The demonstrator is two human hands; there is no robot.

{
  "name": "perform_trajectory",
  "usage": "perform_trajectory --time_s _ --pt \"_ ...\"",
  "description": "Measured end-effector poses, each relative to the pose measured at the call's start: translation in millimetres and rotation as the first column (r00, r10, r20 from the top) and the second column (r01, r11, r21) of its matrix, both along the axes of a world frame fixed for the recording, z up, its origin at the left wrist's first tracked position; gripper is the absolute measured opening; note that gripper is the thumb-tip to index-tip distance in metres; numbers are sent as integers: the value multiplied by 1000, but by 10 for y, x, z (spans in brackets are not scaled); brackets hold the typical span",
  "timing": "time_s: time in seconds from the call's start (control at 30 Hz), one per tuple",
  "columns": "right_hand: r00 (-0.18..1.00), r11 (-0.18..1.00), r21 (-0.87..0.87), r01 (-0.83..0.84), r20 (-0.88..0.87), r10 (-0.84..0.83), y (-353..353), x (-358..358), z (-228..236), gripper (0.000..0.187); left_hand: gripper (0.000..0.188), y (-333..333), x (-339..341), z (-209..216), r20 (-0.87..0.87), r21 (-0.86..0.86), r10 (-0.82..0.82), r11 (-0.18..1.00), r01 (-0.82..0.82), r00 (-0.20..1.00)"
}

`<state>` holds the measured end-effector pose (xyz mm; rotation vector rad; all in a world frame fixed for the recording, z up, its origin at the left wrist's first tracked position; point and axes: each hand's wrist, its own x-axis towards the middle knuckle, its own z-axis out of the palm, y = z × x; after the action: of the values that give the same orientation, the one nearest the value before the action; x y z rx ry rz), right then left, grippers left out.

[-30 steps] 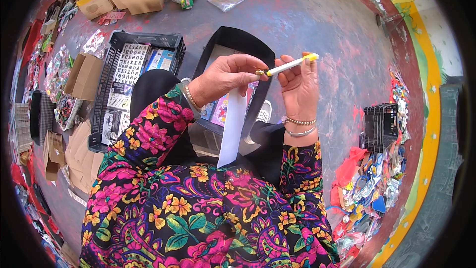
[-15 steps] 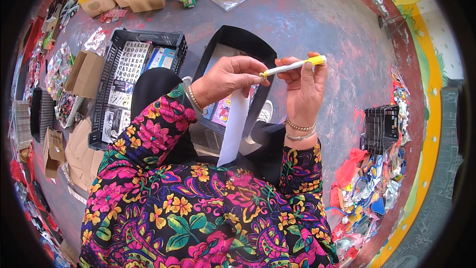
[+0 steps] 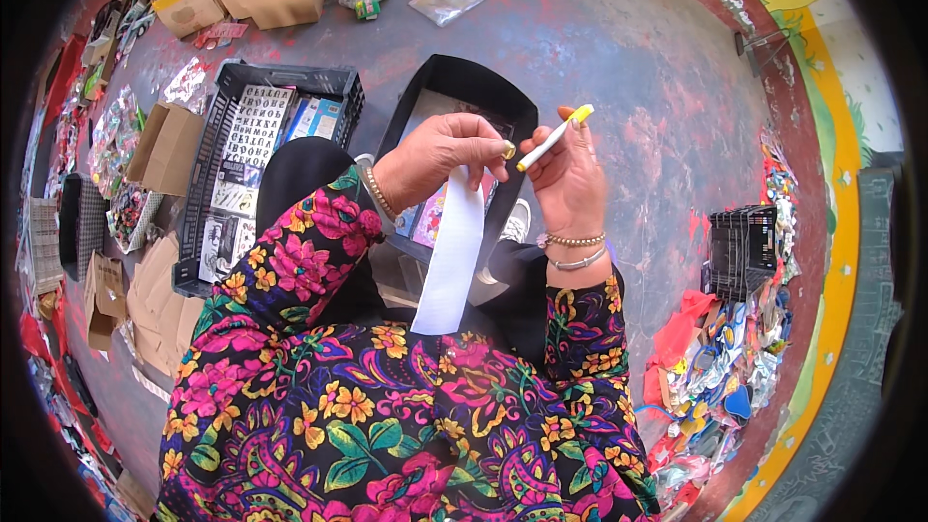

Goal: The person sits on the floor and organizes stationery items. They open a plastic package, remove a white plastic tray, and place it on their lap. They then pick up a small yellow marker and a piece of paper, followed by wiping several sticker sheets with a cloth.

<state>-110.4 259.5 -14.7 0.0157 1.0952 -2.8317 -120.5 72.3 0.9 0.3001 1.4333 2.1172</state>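
White pen (image 3: 547,147) pinched in R hand (image 3: 570,189), nr L hand (image 3: 431,159) pinching gold pc (image 3: 508,150) + paper (image 3: 450,253)

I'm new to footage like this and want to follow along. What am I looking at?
There is no machine here: a person works bare-handed. A fisheye camera on the person's head looks down, so straight edges bend. The left hand pinches a gold-coloured piece, too small to identify, and a white paper strip hangs from that hand. The right hand holds a white-and-yellow marker. Nearby are a black crate of printed sheets and, to its right, a black bin; cardboard boxes stand farther off on the floor.
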Motion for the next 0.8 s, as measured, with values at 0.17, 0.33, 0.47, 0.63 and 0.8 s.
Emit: perform_trajectory --time_s 0.17,0.33,0.47,0.63,0.8 --pt "966 964 142 -224 164 201 -138 62 -42 28 15 51 9 -15 -109 -213 74 972 -96 991" --pt "944 937 130 -324 112 311 -265 42 -258 27 15 86 23 -279 -240 -407 112 890 -204 964" --pt "946 957 86 -277 196 257 -237 -17 -427 25 17 66 -35 -406 -465 -522 16 803 -288 885" --pt "951 968 162 -193 275 144 -119 -132 -619 21 24 9 -60 -299 -613 -522 77 707 -476 786" --pt "953 954 217 -208 266 148 -113 -105 -730 17 26 -8 -61 -250 -518 -501 137 752 -429 844"
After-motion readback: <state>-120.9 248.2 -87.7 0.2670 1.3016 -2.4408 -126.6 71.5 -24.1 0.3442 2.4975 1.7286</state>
